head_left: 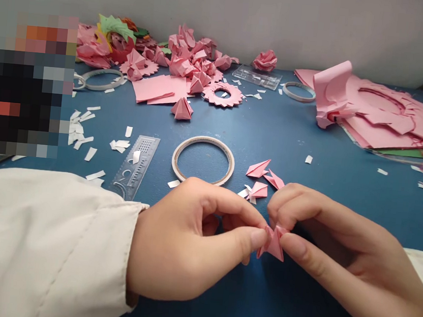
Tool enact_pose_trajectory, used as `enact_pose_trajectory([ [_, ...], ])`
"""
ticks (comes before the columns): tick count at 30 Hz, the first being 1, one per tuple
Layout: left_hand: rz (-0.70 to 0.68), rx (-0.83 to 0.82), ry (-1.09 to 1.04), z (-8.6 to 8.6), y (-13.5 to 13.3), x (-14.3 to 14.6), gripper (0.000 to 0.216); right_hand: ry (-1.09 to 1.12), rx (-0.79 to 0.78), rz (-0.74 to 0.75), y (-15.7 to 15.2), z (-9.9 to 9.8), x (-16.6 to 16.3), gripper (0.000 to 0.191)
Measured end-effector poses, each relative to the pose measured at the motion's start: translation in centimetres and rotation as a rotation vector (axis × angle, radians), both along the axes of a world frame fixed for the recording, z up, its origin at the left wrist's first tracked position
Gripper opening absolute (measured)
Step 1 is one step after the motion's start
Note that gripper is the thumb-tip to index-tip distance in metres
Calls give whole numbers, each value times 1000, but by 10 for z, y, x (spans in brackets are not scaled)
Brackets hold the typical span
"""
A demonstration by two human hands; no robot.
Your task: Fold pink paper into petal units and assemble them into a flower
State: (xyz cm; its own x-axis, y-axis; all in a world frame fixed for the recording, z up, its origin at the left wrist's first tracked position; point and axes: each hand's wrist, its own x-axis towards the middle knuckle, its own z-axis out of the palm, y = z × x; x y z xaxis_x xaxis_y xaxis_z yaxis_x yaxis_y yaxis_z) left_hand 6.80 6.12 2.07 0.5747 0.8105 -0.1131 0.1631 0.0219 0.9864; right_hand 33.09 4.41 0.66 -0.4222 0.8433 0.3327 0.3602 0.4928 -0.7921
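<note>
Between my two hands is a small folded pink paper piece, held above the blue table. My left hand pinches its left side between thumb and forefinger. On the other side, the thumb and fingers of my right hand are closed on its right edge. Just beyond the fingertips lie several small folded pink paper pieces, with white paper bits touching one of them. A roll of double-sided tape lies flat behind my left hand.
A clear plastic ruler lies left of the tape, among white paper scraps. Pink folded paper shapes are heaped along the wall. Farther right are another tape roll and a stack of pink paper. A pixelated block covers the far left.
</note>
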Motion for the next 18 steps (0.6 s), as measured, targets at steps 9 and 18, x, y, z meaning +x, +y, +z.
enact_pose_trajectory([
  [9, 81, -285, -47, 14, -4, 13, 7, 36, -62, -8, -2, 6, -12, 55],
  [18, -17, -233, -22, 13, 5, 12, 15, -9, 82, 20, 0, 2, -9, 41],
])
